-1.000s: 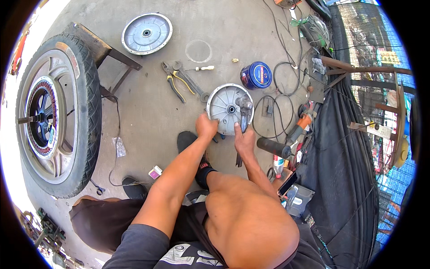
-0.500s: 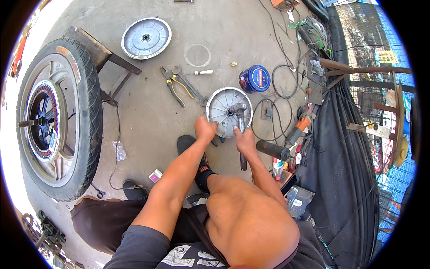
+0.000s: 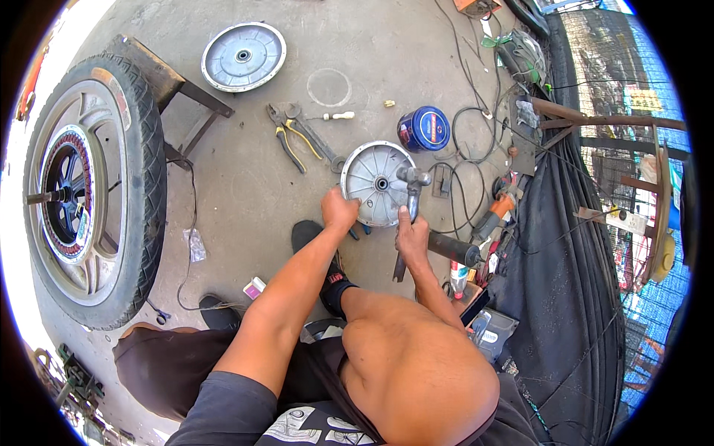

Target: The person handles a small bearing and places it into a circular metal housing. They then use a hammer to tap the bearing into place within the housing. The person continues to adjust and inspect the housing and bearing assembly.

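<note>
Beyond the bent knee (image 3: pixel 420 357), both forearms are reached forward: the left forearm (image 3: pixel 290 279) is stretched out and slanted to the right, and the right forearm (image 3: pixel 430 282) is slanted a little to the left. By the left hand (image 3: pixel 340 210), the near left rim of a round metal cover (image 3: pixel 375 165) is held, the grip being clamped on the edge. By the right hand (image 3: pixel 413 236), a hammer (image 3: pixel 413 178) is held with the grip wrapped around the handle, the thumb laid along it. The hammer head is seen at the right rim of the cover – whether it is touched cannot be told.

The step in hand is judged to be hammer work on this cover, which is found in front of the feet, low near the floor (image 3: pixel 245 178). For a blow, a steady left hold would be needed – and the head should be aimed well away from the left hand.

Farther off, a blue tub (image 3: pixel 424 128), pliers (image 3: pixel 286 149) and a wrench (image 3: pixel 320 141) are seen, and farthest, a second cover (image 3: pixel 256 70).
</note>
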Motion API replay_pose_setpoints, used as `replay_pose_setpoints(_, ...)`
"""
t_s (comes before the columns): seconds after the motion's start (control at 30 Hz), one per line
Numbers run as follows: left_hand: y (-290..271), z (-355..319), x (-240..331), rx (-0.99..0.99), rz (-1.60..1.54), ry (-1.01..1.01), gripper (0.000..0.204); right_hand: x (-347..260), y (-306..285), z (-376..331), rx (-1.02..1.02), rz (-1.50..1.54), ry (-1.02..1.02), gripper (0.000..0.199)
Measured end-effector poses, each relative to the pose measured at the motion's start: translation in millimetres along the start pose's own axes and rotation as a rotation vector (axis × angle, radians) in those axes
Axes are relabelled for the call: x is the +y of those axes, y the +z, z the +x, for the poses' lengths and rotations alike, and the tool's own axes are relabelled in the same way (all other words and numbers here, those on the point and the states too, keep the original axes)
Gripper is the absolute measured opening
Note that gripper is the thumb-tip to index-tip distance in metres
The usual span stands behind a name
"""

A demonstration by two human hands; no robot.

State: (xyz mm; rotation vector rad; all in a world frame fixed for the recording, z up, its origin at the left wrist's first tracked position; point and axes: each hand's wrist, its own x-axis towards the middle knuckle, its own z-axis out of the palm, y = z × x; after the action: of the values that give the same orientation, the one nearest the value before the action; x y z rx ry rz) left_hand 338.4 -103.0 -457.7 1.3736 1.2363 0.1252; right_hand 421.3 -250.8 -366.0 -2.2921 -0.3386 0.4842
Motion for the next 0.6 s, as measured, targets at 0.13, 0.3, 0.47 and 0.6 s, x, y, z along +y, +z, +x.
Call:
replay_pose_setpoints(0.13, -1, 0, 4, -0.007, 0.000, -0.005, 0.031, 24, 5, 3, -0.157, -0.339, -0.071, 0.043)
replay_pose_setpoints(0.3, -11, -7, 15, -0.012, 0.036, -0.019, 0.031, -14, 3, 9, -0.052, -0.058, -0.013, 0.048)
replay_pose_setpoints(0.47, -8, -2, 9, -0.008, 0.012, -0.006, 0.031, -13, 4, 8, -0.111, -0.307, -0.079, 0.052)
replay_pose_setpoints(0.6, -11, -3, 12, 0.005, 0.007, -0.050, 0.030, -37, -2, 3, -0.128, -0.249, -0.048, 0.046)
